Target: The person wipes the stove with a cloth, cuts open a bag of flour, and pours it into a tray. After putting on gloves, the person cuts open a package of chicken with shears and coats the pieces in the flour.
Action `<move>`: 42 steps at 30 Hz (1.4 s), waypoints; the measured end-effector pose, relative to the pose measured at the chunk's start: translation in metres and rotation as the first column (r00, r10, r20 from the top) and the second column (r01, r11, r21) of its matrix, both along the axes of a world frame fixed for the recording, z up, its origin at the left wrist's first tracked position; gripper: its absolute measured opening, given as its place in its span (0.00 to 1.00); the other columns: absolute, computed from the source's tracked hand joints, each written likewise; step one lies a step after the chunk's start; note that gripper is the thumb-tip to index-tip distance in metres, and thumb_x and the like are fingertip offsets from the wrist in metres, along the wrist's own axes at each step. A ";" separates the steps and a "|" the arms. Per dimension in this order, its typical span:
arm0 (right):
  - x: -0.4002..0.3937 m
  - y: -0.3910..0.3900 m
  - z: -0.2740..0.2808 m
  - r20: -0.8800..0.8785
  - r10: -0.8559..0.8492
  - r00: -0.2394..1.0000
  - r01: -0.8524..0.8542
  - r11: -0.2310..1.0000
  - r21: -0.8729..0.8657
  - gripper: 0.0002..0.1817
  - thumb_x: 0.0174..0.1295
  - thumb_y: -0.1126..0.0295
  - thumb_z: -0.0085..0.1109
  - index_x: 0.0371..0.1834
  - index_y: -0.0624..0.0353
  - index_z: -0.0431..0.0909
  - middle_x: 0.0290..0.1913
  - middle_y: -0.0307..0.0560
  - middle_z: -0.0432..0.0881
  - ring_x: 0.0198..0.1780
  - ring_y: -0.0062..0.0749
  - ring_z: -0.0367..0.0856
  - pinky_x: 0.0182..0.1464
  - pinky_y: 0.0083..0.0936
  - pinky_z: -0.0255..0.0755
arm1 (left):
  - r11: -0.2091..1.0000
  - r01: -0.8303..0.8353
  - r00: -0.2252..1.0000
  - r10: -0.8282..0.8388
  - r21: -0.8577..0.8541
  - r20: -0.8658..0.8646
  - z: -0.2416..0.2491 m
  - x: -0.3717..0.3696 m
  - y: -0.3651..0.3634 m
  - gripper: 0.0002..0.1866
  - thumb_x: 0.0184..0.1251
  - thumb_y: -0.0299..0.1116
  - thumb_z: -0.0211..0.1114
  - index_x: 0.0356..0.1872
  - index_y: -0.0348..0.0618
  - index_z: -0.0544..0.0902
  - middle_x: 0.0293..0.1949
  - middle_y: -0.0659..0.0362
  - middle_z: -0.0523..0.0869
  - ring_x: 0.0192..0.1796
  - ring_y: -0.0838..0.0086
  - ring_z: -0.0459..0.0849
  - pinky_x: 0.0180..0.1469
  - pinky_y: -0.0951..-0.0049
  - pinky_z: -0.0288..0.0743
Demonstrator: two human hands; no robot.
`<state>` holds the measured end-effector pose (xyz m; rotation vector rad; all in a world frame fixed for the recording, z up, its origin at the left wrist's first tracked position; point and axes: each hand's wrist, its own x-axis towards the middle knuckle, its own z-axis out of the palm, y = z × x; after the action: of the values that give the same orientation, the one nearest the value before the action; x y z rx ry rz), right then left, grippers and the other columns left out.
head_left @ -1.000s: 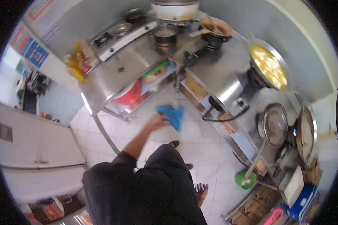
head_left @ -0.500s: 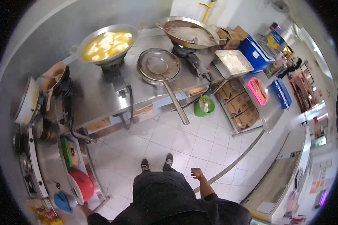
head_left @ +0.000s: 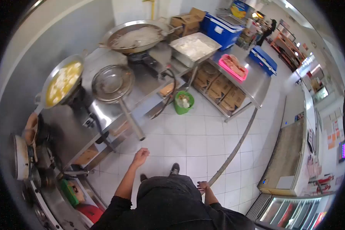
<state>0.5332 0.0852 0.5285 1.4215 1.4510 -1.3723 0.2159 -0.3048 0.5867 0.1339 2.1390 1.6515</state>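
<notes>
My left hand (head_left: 141, 156) is in the air above the floor, below the handle end of a long-handled strainer (head_left: 132, 119). Its fingers are loosely bent and nothing shows in them. Low at my right side hangs my right hand (head_left: 203, 186), fingers a little apart and holding nothing. The strainer's round mesh lies on the steel counter (head_left: 103, 111), its handle sticking out past the edge. To its left a wok (head_left: 38, 99) holds yellow oil with pale pieces in it. Behind it stands a larger wok (head_left: 136, 36) of foamy liquid.
A metal tray of white powder (head_left: 195, 48), a pink basket of raw meat (head_left: 233, 67) and blue coolers (head_left: 226, 30) stand to the right. A green bin (head_left: 184, 102) is on the tiled floor. A long hose (head_left: 235, 150) crosses the floor. Another person (head_left: 267, 32) is far back.
My view has swung to the right, so the woks and counter sit further left. My left hand has come up and forward from beside the lower left shelf. My right hand stays low.
</notes>
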 end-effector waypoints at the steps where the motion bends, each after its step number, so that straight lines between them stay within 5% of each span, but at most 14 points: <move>1: 0.004 0.014 -0.002 -0.002 -0.028 1.000 0.028 0.999 0.017 0.24 0.64 0.57 0.55 0.59 0.58 0.74 0.46 0.45 0.83 0.40 0.36 0.83 0.42 0.39 0.76 | 0.999 0.007 0.999 -0.009 0.037 0.039 -0.017 -0.008 0.007 0.12 0.66 0.31 0.61 0.47 0.37 0.79 0.38 0.54 0.86 0.42 0.72 0.84 0.46 0.71 0.78; 3: 0.009 0.046 -0.002 -0.054 -0.123 0.991 0.124 0.992 0.020 0.24 0.65 0.57 0.54 0.61 0.58 0.72 0.47 0.47 0.82 0.40 0.37 0.83 0.41 0.39 0.76 | 0.994 0.000 0.993 -0.013 0.109 0.116 -0.062 -0.017 0.017 0.09 0.66 0.29 0.60 0.44 0.37 0.80 0.38 0.54 0.87 0.42 0.73 0.85 0.45 0.72 0.78; 6: 0.039 0.091 -0.053 -0.190 -0.322 0.928 0.307 0.946 -0.101 0.24 0.67 0.59 0.51 0.64 0.58 0.70 0.47 0.52 0.82 0.40 0.41 0.83 0.39 0.40 0.77 | 0.940 -0.037 0.926 0.160 -0.340 0.341 -0.073 0.004 0.028 0.06 0.61 0.28 0.61 0.38 0.39 0.82 0.34 0.55 0.86 0.39 0.69 0.85 0.43 0.68 0.79; 8: 0.020 0.112 -0.029 -0.162 -0.285 0.945 0.274 0.958 -0.088 0.24 0.68 0.57 0.48 0.63 0.58 0.70 0.48 0.53 0.81 0.39 0.42 0.82 0.35 0.37 0.77 | 0.824 0.225 0.974 -0.210 -0.520 0.088 -0.144 0.035 -0.009 0.06 0.57 0.30 0.60 0.32 0.41 0.84 0.31 0.53 0.86 0.37 0.64 0.85 0.42 0.61 0.79; 9: 0.004 0.121 -0.012 -0.131 -0.266 0.955 0.263 0.964 -0.039 0.22 0.68 0.58 0.49 0.61 0.58 0.70 0.49 0.53 0.81 0.41 0.41 0.82 0.37 0.36 0.76 | 0.297 0.404 0.704 -0.705 -0.865 0.087 -0.125 0.040 -0.003 0.09 0.54 0.32 0.59 0.30 0.43 0.86 0.33 0.51 0.87 0.39 0.57 0.84 0.44 0.56 0.79; 10: 0.001 0.131 -0.016 -0.234 -0.260 0.937 0.259 0.965 -0.037 0.21 0.67 0.58 0.51 0.58 0.58 0.70 0.46 0.51 0.81 0.40 0.41 0.82 0.39 0.38 0.75 | 0.531 0.295 0.922 -0.376 -0.794 0.092 -0.124 0.061 -0.010 0.12 0.61 0.38 0.55 0.25 0.41 0.80 0.30 0.51 0.85 0.34 0.52 0.82 0.38 0.49 0.72; 12: 0.003 0.149 -0.030 -0.206 -0.435 0.877 0.424 0.901 -0.097 0.19 0.65 0.57 0.54 0.54 0.55 0.74 0.48 0.50 0.83 0.42 0.42 0.83 0.39 0.42 0.75 | 0.685 0.046 0.952 0.190 -0.727 0.239 -0.079 0.088 -0.011 0.23 0.62 0.51 0.56 0.39 0.39 0.85 0.41 0.43 0.86 0.47 0.46 0.83 0.53 0.52 0.76; 18: -0.058 0.146 -0.039 -0.084 -0.216 0.973 0.207 0.972 -0.112 0.19 0.65 0.56 0.54 0.53 0.55 0.75 0.48 0.50 0.84 0.43 0.42 0.83 0.39 0.42 0.76 | 0.653 -0.365 0.752 0.627 -0.663 0.203 0.025 0.130 -0.067 0.23 0.63 0.50 0.58 0.39 0.38 0.87 0.32 0.50 0.87 0.31 0.62 0.86 0.34 0.62 0.83; 25: -0.097 0.143 -0.062 -0.071 -0.097 0.993 0.084 0.981 -0.175 0.18 0.65 0.56 0.55 0.52 0.54 0.76 0.48 0.49 0.84 0.43 0.42 0.83 0.40 0.43 0.76 | 0.503 -0.339 0.492 0.815 -0.795 0.306 0.095 0.170 -0.179 0.20 0.64 0.47 0.60 0.44 0.40 0.84 0.41 0.56 0.86 0.43 0.67 0.86 0.38 0.58 0.84; 26: -0.102 0.140 -0.063 -0.071 -0.090 0.993 0.076 0.981 -0.179 0.18 0.65 0.56 0.55 0.52 0.54 0.76 0.47 0.49 0.84 0.43 0.42 0.83 0.40 0.43 0.76 | 0.587 -0.227 0.717 0.641 -0.777 0.274 0.086 0.199 -0.227 0.23 0.65 0.50 0.60 0.53 0.46 0.80 0.47 0.58 0.85 0.46 0.66 0.85 0.44 0.57 0.82; 29: -0.112 0.127 -0.057 -0.078 -0.041 0.996 0.027 0.985 -0.170 0.17 0.65 0.56 0.55 0.51 0.53 0.76 0.47 0.49 0.84 0.43 0.42 0.83 0.40 0.43 0.76 | 0.403 -0.433 0.385 0.891 -0.806 0.239 0.130 0.217 -0.261 0.22 0.62 0.50 0.63 0.49 0.46 0.81 0.42 0.57 0.84 0.42 0.66 0.84 0.41 0.59 0.80; 36: -0.119 0.058 -0.040 -0.067 0.159 0.985 -0.166 0.979 -0.116 0.16 0.65 0.55 0.55 0.50 0.53 0.77 0.47 0.49 0.84 0.44 0.42 0.84 0.40 0.44 0.76 | 0.111 -0.647 0.042 0.993 -0.754 0.110 0.183 0.297 -0.366 0.19 0.55 0.48 0.69 0.40 0.46 0.81 0.29 0.56 0.82 0.33 0.67 0.82 0.35 0.61 0.78; 39: -0.111 0.010 -0.031 -0.045 0.230 0.972 -0.232 0.970 -0.064 0.16 0.65 0.55 0.55 0.49 0.52 0.77 0.47 0.48 0.84 0.44 0.42 0.84 0.40 0.44 0.76 | 0.019 -0.631 -0.137 0.981 -0.776 0.135 0.128 0.360 -0.486 0.22 0.59 0.49 0.68 0.52 0.53 0.79 0.44 0.57 0.87 0.44 0.60 0.85 0.47 0.54 0.78; 42: -0.094 -0.035 -0.010 0.009 0.292 0.957 -0.292 0.956 0.015 0.16 0.66 0.55 0.55 0.49 0.52 0.78 0.46 0.48 0.85 0.44 0.42 0.84 0.41 0.44 0.77 | 0.035 -0.554 -0.048 0.996 -0.832 0.073 0.082 0.413 -0.594 0.24 0.59 0.52 0.65 0.46 0.41 0.80 0.44 0.46 0.85 0.47 0.54 0.85 0.49 0.56 0.78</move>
<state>0.4389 0.0503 0.5185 1.1635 1.5980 -1.1708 0.6291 -0.8986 0.6691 -2.2294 1.8506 0.8741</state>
